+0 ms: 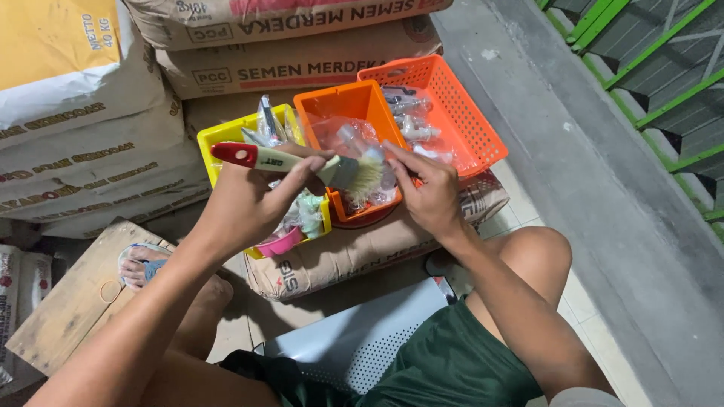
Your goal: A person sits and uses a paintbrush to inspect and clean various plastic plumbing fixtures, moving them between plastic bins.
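Stacked cement sacks [90,151] fill the back of this corner, and one more sack [354,252] lying flat serves as the surface for three small plastic bins; a concrete ramp and green railing [641,68] run off to the side.

Farthest out past the left fingers sits the yellow bin [219,136], with clear packets standing in it and a pink cup [280,243] tucked at its near end. The left hand [245,200] is closed around the paintbrush [302,160]: fingers [305,169] and thumb wrapped over the pale wooden handle just behind the ferrule, the red handle tip poking out beyond the knuckles. The bristles [367,175] fan out between the two hands, directly over the deep orange bin [339,102].

The right hand [430,192] has its fingers half curled, fingertips [396,151] resting against the far side of the bristles. Whether they are pinching the hairs or only brushing them I cannot quite tell from here. Beyond those fingers the orange mesh basket [452,105] holds bagged metal fittings.

The brush looks light and easy to manage. Its handle is stiff and smooth, so the firm place to hold is where the left hand already has it, near the ferrule. The bristles are soft and springy, bend under a touch, and make a poor place to grip.
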